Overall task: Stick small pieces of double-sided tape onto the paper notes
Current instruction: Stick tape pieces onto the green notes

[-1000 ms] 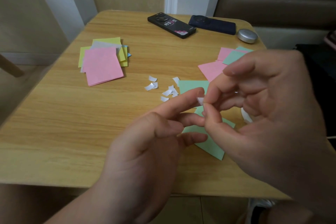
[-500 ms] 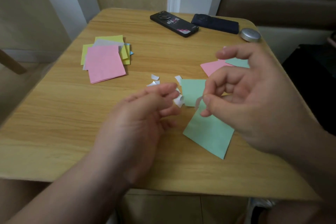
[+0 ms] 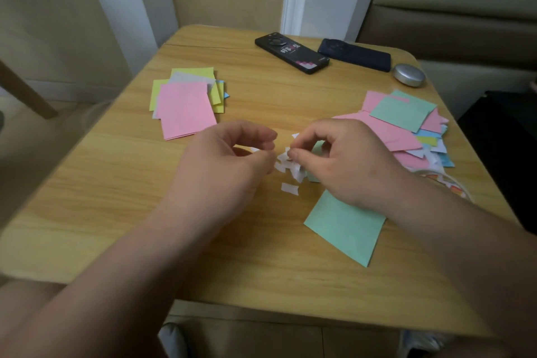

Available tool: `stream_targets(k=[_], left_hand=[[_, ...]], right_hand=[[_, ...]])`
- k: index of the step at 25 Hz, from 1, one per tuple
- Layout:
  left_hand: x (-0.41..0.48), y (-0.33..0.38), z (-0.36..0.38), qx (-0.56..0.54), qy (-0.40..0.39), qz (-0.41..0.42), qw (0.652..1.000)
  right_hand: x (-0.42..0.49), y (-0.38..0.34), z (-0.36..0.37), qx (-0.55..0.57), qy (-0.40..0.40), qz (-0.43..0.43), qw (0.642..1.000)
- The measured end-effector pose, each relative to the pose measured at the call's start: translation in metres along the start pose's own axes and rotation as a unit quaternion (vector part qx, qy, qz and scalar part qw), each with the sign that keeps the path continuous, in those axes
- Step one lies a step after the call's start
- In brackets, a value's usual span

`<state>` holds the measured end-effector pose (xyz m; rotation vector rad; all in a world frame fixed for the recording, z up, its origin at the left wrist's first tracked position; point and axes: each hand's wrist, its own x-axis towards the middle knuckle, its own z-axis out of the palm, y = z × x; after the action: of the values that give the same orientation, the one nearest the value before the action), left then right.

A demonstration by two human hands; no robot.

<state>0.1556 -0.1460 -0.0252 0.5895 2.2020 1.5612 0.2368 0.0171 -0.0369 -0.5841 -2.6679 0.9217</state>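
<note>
Head view: table holds two stacks of notes, one well beyond the left fingers, one beyond the right; taped or not, cannot tell. Green note lies under the right wrist. Right hand pinches into the tape pieces. Left hand is curled; whether it grips anything, cannot tell.

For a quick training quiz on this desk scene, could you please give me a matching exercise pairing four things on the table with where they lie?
Things:
1. Pink-topped stack of paper notes
2. Round silver metal tin
3. Single green paper note
4. Small white tape scraps

Places:
A. far right corner of the table
B. between the two hands
C. left part of the table
D. under the right wrist, near the front edge

Pairs: 1-C, 2-A, 3-D, 4-B
</note>
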Motion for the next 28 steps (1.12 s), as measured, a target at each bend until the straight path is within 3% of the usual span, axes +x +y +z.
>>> stream_targets(k=[9,12,15,17,20,26,28], left_hand=[[-0.013,-0.001,0.000,0.010,-0.060,0.027,0.998],[-0.016,-0.002,0.000,-0.001,-0.073,0.041,0.996],[-0.020,-0.004,0.002,-0.103,-0.136,0.045,0.984],[-0.020,-0.006,0.003,-0.162,-0.170,0.034,0.972],[-0.022,-0.008,0.005,-0.163,-0.183,0.034,0.969],[-0.030,-0.010,0.016,-0.062,-0.164,0.052,0.983],[-0.031,-0.008,0.018,-0.052,-0.155,0.047,0.985]], right_hand=[[-0.009,-0.003,-0.022,-0.031,0.059,-0.070,0.995],[-0.022,-0.005,-0.033,0.015,0.051,-0.050,0.997],[-0.034,-0.008,-0.044,0.069,0.031,-0.060,0.995],[-0.041,-0.010,-0.054,0.034,0.011,-0.089,0.995],[-0.052,-0.011,-0.065,-0.025,-0.008,-0.098,0.995],[-0.058,0.008,-0.070,-0.084,0.032,-0.004,0.996],[-0.063,0.005,-0.073,-0.104,-0.043,0.072,0.991]])
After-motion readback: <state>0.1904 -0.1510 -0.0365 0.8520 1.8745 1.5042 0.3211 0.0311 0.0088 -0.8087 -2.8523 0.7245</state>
